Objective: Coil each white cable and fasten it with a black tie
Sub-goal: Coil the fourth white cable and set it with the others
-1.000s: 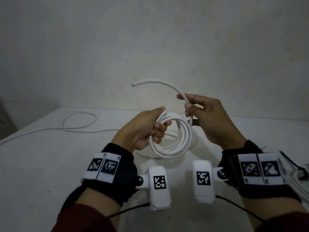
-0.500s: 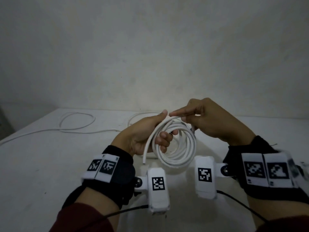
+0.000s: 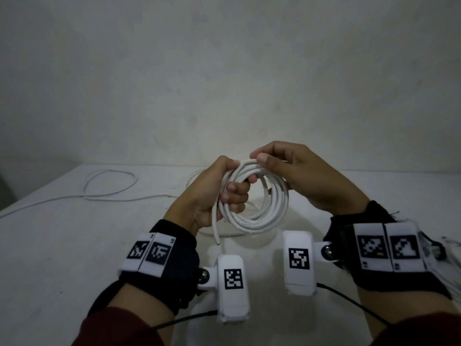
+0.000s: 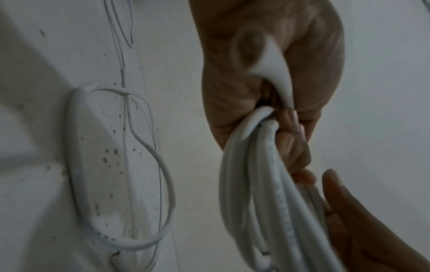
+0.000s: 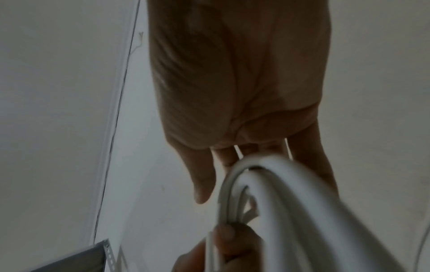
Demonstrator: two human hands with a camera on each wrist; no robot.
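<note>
A white cable coil (image 3: pixel 262 221) of several loops hangs upright above the table between both hands. My left hand (image 3: pixel 232 193) grips its left side, fingers curled through the middle. The coil (image 4: pixel 256 184) runs out from under those fingers (image 4: pixel 291 139). My right hand (image 3: pixel 259 158) pinches the coil's top, thumb in front and fingers behind. In the right wrist view the coil (image 5: pixel 291 193) crosses the right fingers (image 5: pixel 307 162). The cable's free end (image 3: pixel 216 236) hangs below my left palm. No black tie is in view.
A loose white cable (image 3: pixel 109 183) loops across the white table (image 3: pixel 62 245) at the far left. Another white loop (image 4: pixel 121 165) lies on the table under the hands. A wall stands close behind. A dark grey metal edge (image 5: pixel 69 261) shows low in the right wrist view.
My right hand brought the raised free length down onto the coil and moved to the coil's top. The cable end now hangs below my left hand.
</note>
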